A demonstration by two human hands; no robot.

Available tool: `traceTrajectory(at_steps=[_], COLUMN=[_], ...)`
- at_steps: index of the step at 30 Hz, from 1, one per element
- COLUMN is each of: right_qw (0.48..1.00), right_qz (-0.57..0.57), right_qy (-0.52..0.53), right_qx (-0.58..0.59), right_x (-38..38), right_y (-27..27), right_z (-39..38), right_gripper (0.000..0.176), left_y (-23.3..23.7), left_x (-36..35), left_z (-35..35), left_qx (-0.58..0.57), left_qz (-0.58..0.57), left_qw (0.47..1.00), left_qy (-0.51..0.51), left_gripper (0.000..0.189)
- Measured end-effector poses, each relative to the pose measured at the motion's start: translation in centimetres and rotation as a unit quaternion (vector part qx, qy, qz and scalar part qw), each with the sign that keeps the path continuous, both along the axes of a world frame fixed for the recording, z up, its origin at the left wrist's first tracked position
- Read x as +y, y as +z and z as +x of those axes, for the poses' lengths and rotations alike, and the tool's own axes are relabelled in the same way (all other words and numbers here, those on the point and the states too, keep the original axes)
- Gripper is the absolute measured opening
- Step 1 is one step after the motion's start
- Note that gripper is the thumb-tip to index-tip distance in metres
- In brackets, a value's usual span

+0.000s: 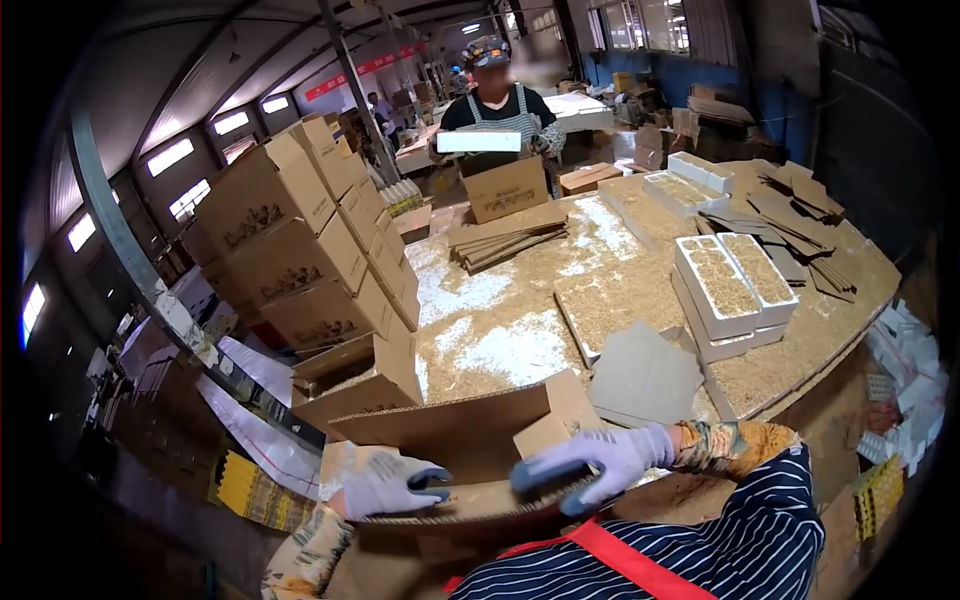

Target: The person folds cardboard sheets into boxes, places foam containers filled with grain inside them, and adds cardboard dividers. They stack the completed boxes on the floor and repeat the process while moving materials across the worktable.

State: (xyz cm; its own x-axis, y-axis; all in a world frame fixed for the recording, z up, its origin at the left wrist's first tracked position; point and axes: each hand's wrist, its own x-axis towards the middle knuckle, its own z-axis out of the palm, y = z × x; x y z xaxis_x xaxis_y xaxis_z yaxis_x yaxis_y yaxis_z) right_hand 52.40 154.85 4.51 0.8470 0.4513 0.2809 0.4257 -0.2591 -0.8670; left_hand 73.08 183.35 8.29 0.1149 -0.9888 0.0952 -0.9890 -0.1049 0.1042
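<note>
A person's two gloved hands hold a corrugated cardboard panel at the bottom of the view, just on the near side of an open carton that stands at the near edge of a straw-littered surface. The panel's long axis runs left to right, so both hands sit along one edge and neither has to reach. The right hand has its grip closed on the panel, with the fingers hooked over the panel's right end. The left hand lies on the left end with its fingers curled. Whether its grip pinches the panel cannot be told. Both hands are about equally close to the open carton. Left of the open carton rises one stack of closed cartons, at least six showing. Beyond it lies one pile of flattened cardboard. To its right lie grey card sheets and, farther right, white trays, with two straw-filled compartments side by side on top. Across the surface from the open carton, one co-worker holds a single white box above another carton.
</note>
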Motion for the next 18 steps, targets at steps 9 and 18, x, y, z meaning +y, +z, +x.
traceTrajectory(at_steps=[9,18], right_qw=[0.863,0.871], right_qz=[-0.354,-0.451], right_qy=[-0.130,-0.108], right_qx=[-0.336,-0.164], right_x=[1.4,3.0], right_y=[0.8,0.2], right_z=[5.1,6.9], right_gripper=[0.035,0.106], left_y=[-8.4,-4.3], left_x=[5.7,6.3], left_z=[5.5,1.7], left_qx=[0.446,0.379], left_qz=[-0.273,-0.181], left_qw=[0.801,0.845], left_qy=[0.293,0.330], left_gripper=[0.113,0.082])
